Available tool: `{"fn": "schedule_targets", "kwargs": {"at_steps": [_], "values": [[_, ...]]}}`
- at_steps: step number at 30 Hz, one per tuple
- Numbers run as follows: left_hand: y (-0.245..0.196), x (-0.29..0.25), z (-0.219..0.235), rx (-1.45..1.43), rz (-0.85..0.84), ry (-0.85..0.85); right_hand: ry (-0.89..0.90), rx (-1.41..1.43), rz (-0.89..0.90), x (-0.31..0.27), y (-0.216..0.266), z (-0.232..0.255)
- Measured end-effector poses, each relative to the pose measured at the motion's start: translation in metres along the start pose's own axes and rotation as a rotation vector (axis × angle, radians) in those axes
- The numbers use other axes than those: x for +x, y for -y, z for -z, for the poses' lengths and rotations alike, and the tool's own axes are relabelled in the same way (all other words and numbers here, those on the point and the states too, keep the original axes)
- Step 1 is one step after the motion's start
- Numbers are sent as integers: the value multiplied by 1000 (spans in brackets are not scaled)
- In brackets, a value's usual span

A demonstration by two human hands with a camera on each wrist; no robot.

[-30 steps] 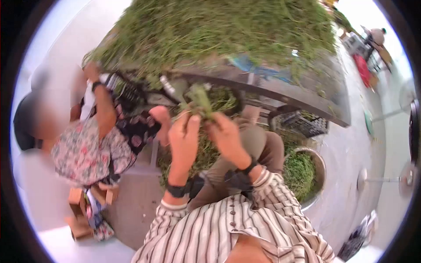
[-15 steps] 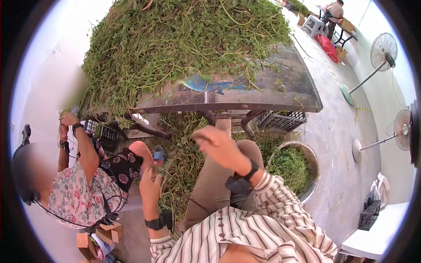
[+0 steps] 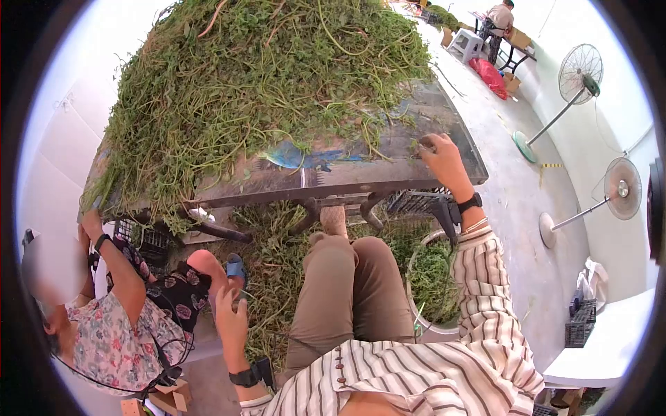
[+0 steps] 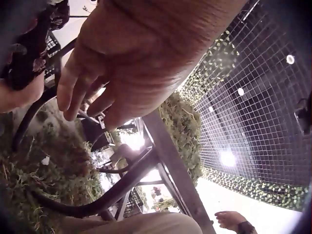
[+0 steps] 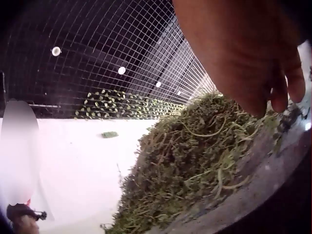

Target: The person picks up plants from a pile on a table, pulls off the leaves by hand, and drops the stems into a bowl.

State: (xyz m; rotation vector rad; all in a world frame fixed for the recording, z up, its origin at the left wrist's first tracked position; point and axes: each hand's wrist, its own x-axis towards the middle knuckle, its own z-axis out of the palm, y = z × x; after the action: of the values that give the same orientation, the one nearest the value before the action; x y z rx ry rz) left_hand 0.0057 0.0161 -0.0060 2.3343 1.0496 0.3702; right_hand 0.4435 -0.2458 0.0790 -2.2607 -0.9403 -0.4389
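Observation:
In the head view, my right hand (image 3: 445, 163) is over the right part of the dark table (image 3: 447, 118), fingers bent down near small green scraps (image 3: 415, 145). Its fingers are loosely bent beside the plant pile (image 5: 190, 161) in the right wrist view, where no held stem shows. My left hand (image 3: 231, 322) hangs low, left of my knees, fingers loosely curled. A small dark green bit shows by its fingertips; whether it is held cannot be told. The left wrist view shows the back of this hand (image 4: 131, 58), its thumb side hidden. Leafy stems (image 3: 257, 83) are heaped on the table.
A blue-green patch (image 3: 288, 155) lies near the table's front edge. Below are loose stems (image 3: 267, 277) and a round tub of greens (image 3: 433, 277). A seated person (image 3: 118, 333) is at left. Fans (image 3: 621, 188), a white table (image 3: 603, 347) and another person (image 3: 498, 19) are at right.
Both hands held a green bunch together, then parted. My right hand has moved up and right over the table; my left has dropped low at left. The bunch no longer shows in my hands.

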Motion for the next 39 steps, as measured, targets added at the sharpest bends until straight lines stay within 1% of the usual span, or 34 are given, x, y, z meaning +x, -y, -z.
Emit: {"fn": "schedule_targets", "kwargs": {"at_steps": [2, 3, 4, 5, 7, 8, 10, 11, 12, 14, 15, 17, 18, 20, 21, 23, 24, 25, 26, 27, 28, 29, 30, 31, 32, 33, 34, 35, 36, 37, 38, 39], "values": [[1, 3, -3, -24, 10, 10, 35, 11, 3, 0, -14, -4], [1, 3, -2, -43, 24, 19, 77, -49, -20, 1, -16, -6], [-1, 3, -1, -42, 40, -7, 118, -105, -38, 4, -16, -10], [-7, 3, 0, -62, 66, 19, 121, -88, -9, 8, -17, -11], [-4, 4, 0, -102, 81, 48, 159, -13, -86, 16, -17, -12], [1, 4, -2, -100, 92, 32, 162, -2, -71, 23, -17, -14], [6, 5, -4, -161, 88, 57, 154, 66, -137, 39, -19, -15], [6, 6, -4, -163, 90, 51, 138, 64, -143, 51, -30, -21], [3, 5, -1, -128, 90, 57, 137, 65, -140, 62, -26, -22], [4, 7, -1, -94, 87, 58, 30, 135, 16, 83, -5, -18], [7, 7, -3, -77, 77, 47, 24, 137, 18, 96, 9, -16], [9, 9, -3, -60, 65, 35, 185, 225, -21, 118, 39, -14], [8, 10, -2, -102, 97, 56, 183, 226, -19, 129, 52, -17], [3, 11, 1, -145, 135, 74, 269, 319, 54, 149, 76, -27], [1, 10, 2, -170, 158, 89, 275, 321, 56, 159, 87, -35], [0, 10, 3, -190, 187, 94, 307, 194, 220, 176, 108, -53], [3, 8, 2, -164, 157, 81, 310, 203, 224, 182, 121, -61], [5, 8, 1, -139, 126, 65, 387, 302, 140, 188, 134, -68], [8, 7, 1, -133, 131, 56, 463, 403, 55, 195, 145, -76], [12, 6, 0, -89, 89, 41, 470, 488, 7, 203, 148, -91], [14, 5, 0, -43, 49, 31, 476, 498, 11, 214, 143, -112], [3, 5, 7, -73, 137, 67, 330, 289, 300, 226, 136, -135], [7, 5, 7, -65, 143, 62, 175, 74, 580, 229, 142, -142], [13, 4, 5, -41, 134, 51, 292, 144, 555, 230, 147, -149], [18, 3, 4, -17, 121, 43, 292, 152, 554, 229, 154, -155], [17, 2, 5, -110, 184, 44, 325, 20, 665, 228, 160, -159], [22, 1, 3, -105, 184, 44, 356, -115, 774, 228, 165, -163], [30, -1, -2, -103, 175, 33, 431, -216, 757, 226, 173, -166], [28, 2, 0, -100, 166, 22, 429, -213, 754, 227, 176, -170], [25, 3, 2, -94, 168, 24, 460, -349, 740, 227, 177, -175], [19, 4, 4, -126, 200, 37, 491, -484, 727, 227, 179, -179], [13, 3, 6, -159, 241, 50, 506, -505, 675, 228, 178, -183]]}}
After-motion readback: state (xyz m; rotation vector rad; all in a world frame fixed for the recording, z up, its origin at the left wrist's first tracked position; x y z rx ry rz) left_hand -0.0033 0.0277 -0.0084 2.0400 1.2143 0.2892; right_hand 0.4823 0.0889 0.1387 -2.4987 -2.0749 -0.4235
